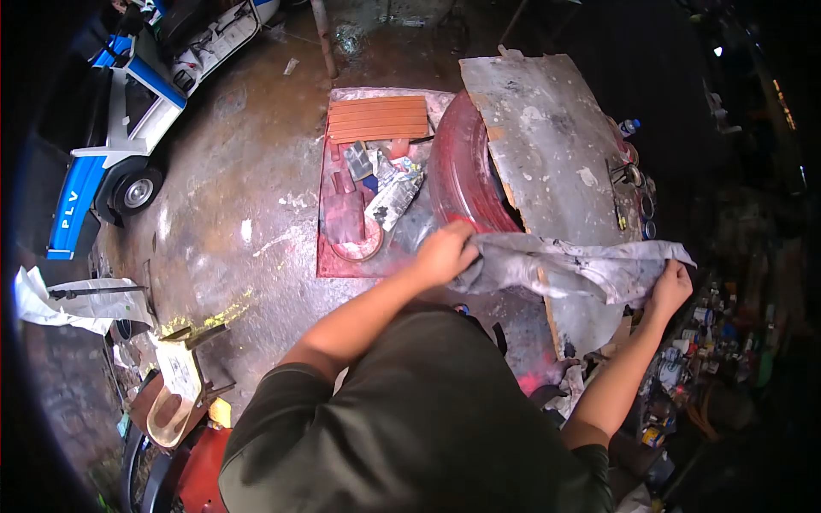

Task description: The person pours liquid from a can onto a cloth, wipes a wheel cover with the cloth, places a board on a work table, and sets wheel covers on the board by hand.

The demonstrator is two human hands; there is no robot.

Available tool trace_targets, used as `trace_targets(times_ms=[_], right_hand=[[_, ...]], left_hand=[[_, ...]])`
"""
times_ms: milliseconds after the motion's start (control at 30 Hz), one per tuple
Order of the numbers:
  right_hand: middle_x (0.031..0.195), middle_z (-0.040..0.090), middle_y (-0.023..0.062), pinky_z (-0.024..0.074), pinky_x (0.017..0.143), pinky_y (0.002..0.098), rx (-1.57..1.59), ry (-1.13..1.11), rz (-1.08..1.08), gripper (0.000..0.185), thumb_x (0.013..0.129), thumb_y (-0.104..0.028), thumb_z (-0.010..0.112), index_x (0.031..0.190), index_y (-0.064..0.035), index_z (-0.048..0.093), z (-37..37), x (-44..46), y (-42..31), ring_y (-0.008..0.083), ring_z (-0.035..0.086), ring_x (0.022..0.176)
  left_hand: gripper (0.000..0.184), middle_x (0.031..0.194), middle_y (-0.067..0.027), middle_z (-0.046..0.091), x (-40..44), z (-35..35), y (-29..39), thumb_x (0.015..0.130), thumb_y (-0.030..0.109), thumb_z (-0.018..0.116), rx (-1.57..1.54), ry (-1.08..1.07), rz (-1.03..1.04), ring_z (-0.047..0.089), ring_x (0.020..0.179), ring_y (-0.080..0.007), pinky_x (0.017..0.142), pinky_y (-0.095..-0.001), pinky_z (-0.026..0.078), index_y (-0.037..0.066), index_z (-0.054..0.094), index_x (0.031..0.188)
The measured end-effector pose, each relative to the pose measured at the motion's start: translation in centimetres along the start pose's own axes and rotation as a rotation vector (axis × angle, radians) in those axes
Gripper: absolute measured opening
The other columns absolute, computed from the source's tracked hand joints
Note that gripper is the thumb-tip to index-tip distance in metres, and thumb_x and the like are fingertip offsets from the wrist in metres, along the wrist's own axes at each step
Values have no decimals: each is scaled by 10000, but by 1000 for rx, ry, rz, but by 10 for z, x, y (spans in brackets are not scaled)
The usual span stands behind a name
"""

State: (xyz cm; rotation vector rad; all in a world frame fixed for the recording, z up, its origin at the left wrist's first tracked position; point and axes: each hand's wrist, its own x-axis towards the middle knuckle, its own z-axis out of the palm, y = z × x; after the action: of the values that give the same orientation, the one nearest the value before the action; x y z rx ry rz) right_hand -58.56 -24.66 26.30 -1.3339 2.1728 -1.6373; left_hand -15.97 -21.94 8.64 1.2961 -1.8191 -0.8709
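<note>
A stained grey-white cloth (590, 263) is stretched between my two hands. My left hand (446, 252) is closed on its left end, just below a curved red part (462, 167). At the far right, my right hand (671, 291) pinches the other end between its fingers. The cloth hangs over the lower part of a worn grey board (547, 145). Left of the red part, crumpled newspaper (395, 190) and a pinkish-red round container (359, 244) sit on a red-edged panel (385, 267).
An orange slatted piece (378, 118) lies at the panel's back. A blue and white vehicle (137, 111) stands at upper left. A chair-like object (175, 385) is at lower left. Cans (648, 207) line the board's right side, with bottles and clutter (684, 359) at lower right.
</note>
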Motion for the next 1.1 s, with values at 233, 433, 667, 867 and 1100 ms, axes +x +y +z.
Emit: trace_targets(times_ms=[233, 433, 667, 867, 1100], right_hand=[[879, 663, 50, 461, 750, 270, -205, -28, 132, 166, 897, -122, 709, 897, 40, 670, -10, -18, 85, 127, 569, 800], [1101, 666, 115, 473, 918, 307, 24, 72, 271, 234, 891, -37, 676, 1106, 43, 631, -34, -47, 95, 186, 610, 996], [1035, 689, 69, 479, 903, 276, 266, -259, 245, 208, 891, 58, 601, 1089, 13, 643, -35, -51, 18, 152, 631, 955], [1083, 692, 76, 471, 928, 253, 208, -294, 126, 241, 901, 46, 615, 1141, 35, 636, -24, -60, -53, 137, 636, 993], [1107, 687, 97, 469, 948, 280, 192, -250, 102, 397, 866, -18, 709, 1241, 57, 602, -13, -84, -107, 146, 634, 1011]], left_hand=[[269, 1028, -139, 595, 41, -27, 8, 900, 222, 663, 248, 279, 113, 571, 1069, -328, 864, -466, 406, 80, 627, 1126], [251, 1172, -254, 593, 31, -20, -106, 895, 89, 590, 20, 534, -383, 628, 988, -453, 877, -504, 508, 12, 633, 1131], [454, 1221, -278, 616, 25, -43, -174, 826, 190, 703, 406, 139, -698, 659, 1050, -449, 897, -508, 550, 45, 584, 1240], [375, 950, -229, 726, 39, -100, -187, 757, 176, 725, 263, 358, -498, 711, 933, -398, 835, -493, 560, 41, 693, 1106], [349, 926, -91, 730, 33, -187, -205, 797, 21, 691, -267, 630, -347, 665, 794, -130, 752, -278, 542, -38, 682, 1141]])
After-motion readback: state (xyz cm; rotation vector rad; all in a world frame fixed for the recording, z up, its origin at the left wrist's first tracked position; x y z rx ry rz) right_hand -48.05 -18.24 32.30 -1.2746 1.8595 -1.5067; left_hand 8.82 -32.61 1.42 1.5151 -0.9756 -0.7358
